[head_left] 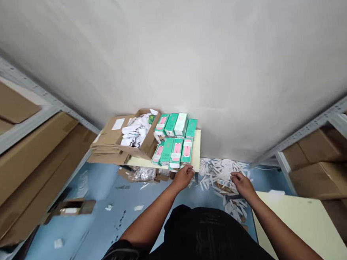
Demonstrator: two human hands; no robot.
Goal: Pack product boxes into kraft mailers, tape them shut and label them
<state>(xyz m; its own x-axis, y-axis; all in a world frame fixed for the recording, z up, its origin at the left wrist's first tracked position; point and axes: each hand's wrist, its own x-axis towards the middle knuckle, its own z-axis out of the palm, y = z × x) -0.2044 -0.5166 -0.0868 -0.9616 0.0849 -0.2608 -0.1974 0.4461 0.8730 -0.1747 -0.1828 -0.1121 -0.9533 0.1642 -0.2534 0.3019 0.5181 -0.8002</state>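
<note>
My left hand [183,176] reaches to the front edge of a low cream table [196,154], its fingers curled at the nearest of several green boxes with pink labels [176,149]; whether it grips one I cannot make out. More green boxes [175,124] lie in a second row behind. My right hand [241,182] hovers over a pile of white paper strips [221,174] on the blue floor, fingers bent downward, with nothing clearly in them.
An open cardboard box [132,135] of white packets sits on the table's left. Metal shelving with large cartons stands left [24,164] and right [321,163]. A second cream tabletop [299,224] is at lower right. Scraps and a small carton [73,207] litter the floor.
</note>
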